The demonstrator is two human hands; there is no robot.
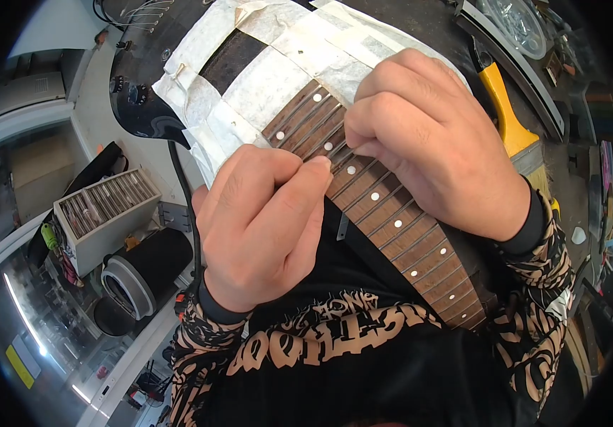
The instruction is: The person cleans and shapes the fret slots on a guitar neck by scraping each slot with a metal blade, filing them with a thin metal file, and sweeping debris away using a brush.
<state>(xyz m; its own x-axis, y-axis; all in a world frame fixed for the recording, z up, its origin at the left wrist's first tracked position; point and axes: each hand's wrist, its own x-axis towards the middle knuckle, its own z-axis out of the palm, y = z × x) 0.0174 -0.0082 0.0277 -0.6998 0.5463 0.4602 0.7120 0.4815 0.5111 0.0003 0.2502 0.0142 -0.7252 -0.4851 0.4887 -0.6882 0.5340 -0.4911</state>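
1. Dark, cluttered worktop (431, 16) lies beyond the fretboard (397, 245); a yellow-handled brush (495, 96) rests on it, to the right of the fretboard.
2. Well apart, to the left of the fretboard, are a box of thin upright pieces (111, 203) and a black cylindrical container (146, 260) with a grey rim.
3. The fretboard, brown with white dots, slants from the taped end down toward the person's black shirt (363, 377). Pale masking tape (260, 82) surrounds its upper end and covers much of the glossy black guitar body (135, 117).
4. The left hand (260, 224) is curled at the fretboard's left edge, thumb and forefinger pinched together.
5. The right hand (431, 146) is bent over the fretboard's opposite edge, fingers folded in, thumb tip low by the frets.
6. Whether either pinch holds something thin, I cannot tell.
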